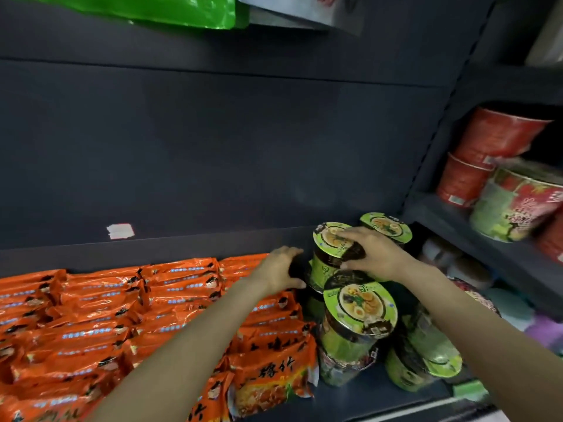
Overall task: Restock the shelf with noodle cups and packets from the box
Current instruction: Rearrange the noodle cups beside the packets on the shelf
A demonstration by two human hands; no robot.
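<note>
Green-lidded round noodle cup point(333, 243), top of a stack at the right end of the dark metal shelf point(189, 242). Right hand point(376, 252) lies over its lid, fingers curled round the rim, gripping. Left hand point(281, 271) cups the stack's left side, thumb and fingers curved round a lower cup. More green cups point(361, 309) stand in front. Orange foil noodle packets point(91, 324) fill the shelf's left side.

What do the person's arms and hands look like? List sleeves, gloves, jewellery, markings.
Both forearms are bare along all that shows; no sleeve edge enters the picture. The left hand and right hand wear no gloves. No watch, bracelet or ring shows on the visible sides, and no markings can be made out. Anything worn above the forearms is out of frame.
</note>
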